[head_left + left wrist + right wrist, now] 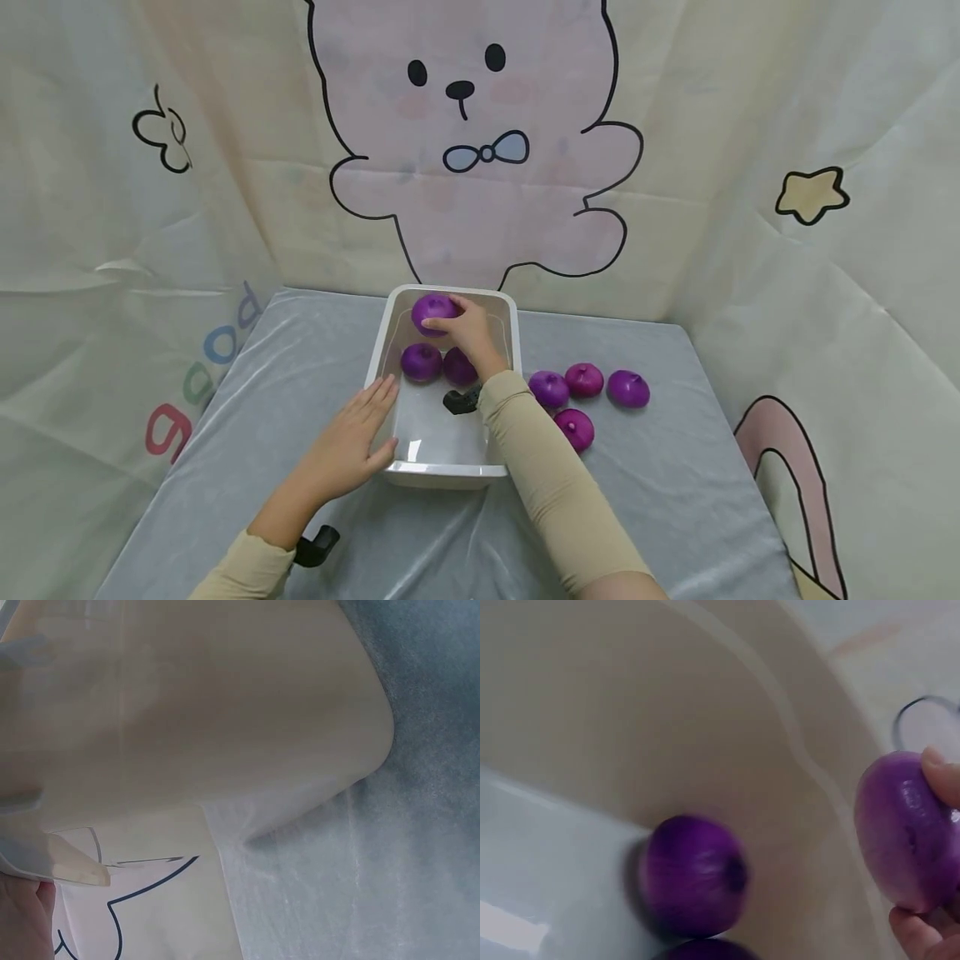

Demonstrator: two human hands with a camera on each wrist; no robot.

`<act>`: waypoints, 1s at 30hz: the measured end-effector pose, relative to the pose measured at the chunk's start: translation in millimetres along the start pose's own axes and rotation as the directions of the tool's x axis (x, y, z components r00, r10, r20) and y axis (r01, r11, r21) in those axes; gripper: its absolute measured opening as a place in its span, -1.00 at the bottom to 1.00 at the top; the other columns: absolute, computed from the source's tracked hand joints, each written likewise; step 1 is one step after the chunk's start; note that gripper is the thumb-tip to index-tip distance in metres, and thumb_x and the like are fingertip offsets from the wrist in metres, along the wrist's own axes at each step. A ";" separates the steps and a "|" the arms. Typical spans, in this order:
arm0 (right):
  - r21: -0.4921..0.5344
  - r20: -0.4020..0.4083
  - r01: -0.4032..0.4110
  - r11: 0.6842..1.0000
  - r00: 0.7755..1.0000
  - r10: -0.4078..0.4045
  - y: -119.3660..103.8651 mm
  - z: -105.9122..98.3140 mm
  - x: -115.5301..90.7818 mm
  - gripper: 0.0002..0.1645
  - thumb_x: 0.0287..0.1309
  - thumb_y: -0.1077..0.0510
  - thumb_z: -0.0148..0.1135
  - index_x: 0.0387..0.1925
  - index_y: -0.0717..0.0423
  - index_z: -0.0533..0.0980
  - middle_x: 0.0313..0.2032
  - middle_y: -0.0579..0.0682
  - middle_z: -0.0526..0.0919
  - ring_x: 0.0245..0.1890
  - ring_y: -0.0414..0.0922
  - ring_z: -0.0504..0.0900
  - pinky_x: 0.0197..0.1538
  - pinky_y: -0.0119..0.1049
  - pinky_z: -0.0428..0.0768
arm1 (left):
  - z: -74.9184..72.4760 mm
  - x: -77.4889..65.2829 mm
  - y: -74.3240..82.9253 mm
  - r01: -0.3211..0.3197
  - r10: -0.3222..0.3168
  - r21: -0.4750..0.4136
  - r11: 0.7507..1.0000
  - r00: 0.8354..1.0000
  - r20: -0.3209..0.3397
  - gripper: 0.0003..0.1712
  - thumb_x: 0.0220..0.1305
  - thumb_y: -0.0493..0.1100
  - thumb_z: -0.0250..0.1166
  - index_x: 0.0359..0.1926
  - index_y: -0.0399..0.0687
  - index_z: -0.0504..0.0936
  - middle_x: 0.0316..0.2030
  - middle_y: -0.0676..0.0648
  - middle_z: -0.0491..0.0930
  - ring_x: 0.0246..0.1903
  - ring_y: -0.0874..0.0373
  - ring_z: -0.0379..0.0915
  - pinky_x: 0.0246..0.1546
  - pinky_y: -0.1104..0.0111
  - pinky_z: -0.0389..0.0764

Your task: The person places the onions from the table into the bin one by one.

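Note:
My right hand (474, 333) grips a purple onion (431, 314) between thumb and fingers, over the far end of a white plastic bin (450, 469). In the right wrist view, the gripped onion (896, 832) is at the right edge, above the bin's wall. Inside, two more onions lie side by side: one on the left (421, 363), the other (457, 367) partly hidden by my right hand and wrist. My left hand (352, 442) rests with straightened fingers against the bin's left rim. The left wrist view is mostly filled by the bin's outer wall (225, 712).
To the right of the bin, several purple onions (584, 380) lie in a loose group on the grey cloth-covered table (675, 483). A printed fabric backdrop (697, 125) rises behind the table and along both sides. Dark camera mounts (317, 547) sit at both wrists.

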State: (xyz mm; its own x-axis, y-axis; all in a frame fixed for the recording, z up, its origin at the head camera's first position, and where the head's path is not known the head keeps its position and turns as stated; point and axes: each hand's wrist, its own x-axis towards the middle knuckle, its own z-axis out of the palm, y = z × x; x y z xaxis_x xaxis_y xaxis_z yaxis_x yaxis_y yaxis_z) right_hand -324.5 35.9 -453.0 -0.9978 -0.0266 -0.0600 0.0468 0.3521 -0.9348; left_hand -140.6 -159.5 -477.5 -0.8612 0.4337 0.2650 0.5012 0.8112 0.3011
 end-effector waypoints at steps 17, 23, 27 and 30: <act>-0.077 0.034 0.016 0.997 0.999 -0.013 48.8 40.6 6.7 -0.06 -0.10 0.09 0.58 0.30 0.35 0.40 0.27 0.29 0.52 0.32 0.13 0.49 0.42 -0.08 0.42 | 6.5 -1.5 2.7 -0.022 0.022 0.007 1.000 0.999 -0.023 -0.18 0.29 -0.01 0.21 0.47 -0.30 0.23 0.49 -0.20 0.22 0.50 -0.13 0.10 0.46 -0.04 0.21; -0.086 0.045 0.008 0.996 0.999 -0.004 52.4 40.0 7.6 0.00 -0.10 0.01 0.58 0.33 0.35 0.37 0.27 0.29 0.51 0.30 0.14 0.50 0.42 -0.07 0.43 | 6.8 -2.0 3.9 -0.019 0.018 -0.003 1.000 0.999 -0.043 -0.17 0.28 -0.02 0.22 0.47 -0.28 0.22 0.49 -0.19 0.21 0.50 -0.14 0.10 0.55 0.13 0.05; -0.093 0.038 -0.026 0.995 0.999 0.030 41.1 36.1 9.0 0.01 -0.09 -0.04 0.58 0.30 0.39 0.38 0.25 0.31 0.53 0.28 0.15 0.52 0.39 -0.06 0.46 | 6.6 -1.3 2.7 -0.030 0.029 -0.018 0.999 0.997 -0.071 -0.18 0.26 -0.04 0.21 0.46 -0.31 0.23 0.48 -0.23 0.22 0.48 -0.18 0.12 0.56 0.47 -0.35; -0.069 0.000 -0.028 0.997 1.000 0.028 21.7 28.3 9.5 -0.03 -0.10 -0.02 0.59 0.27 0.42 0.41 0.24 0.34 0.53 0.27 0.18 0.52 0.38 -0.05 0.48 | 5.8 -0.4 1.5 -0.041 0.039 -0.022 0.999 0.994 -0.099 -0.19 0.24 -0.07 0.23 0.43 -0.36 0.25 0.46 -0.28 0.25 0.46 -0.22 0.16 0.49 0.60 -0.49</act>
State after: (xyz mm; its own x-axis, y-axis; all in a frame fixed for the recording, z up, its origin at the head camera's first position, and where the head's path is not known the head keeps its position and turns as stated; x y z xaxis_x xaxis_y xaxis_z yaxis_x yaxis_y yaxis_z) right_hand -331.7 16.9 -483.7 -0.9961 -0.0168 -0.0865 0.0716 0.4164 -0.9064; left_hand -140.0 -156.2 -482.5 -0.8284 0.4242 0.3659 0.5382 0.7837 0.3100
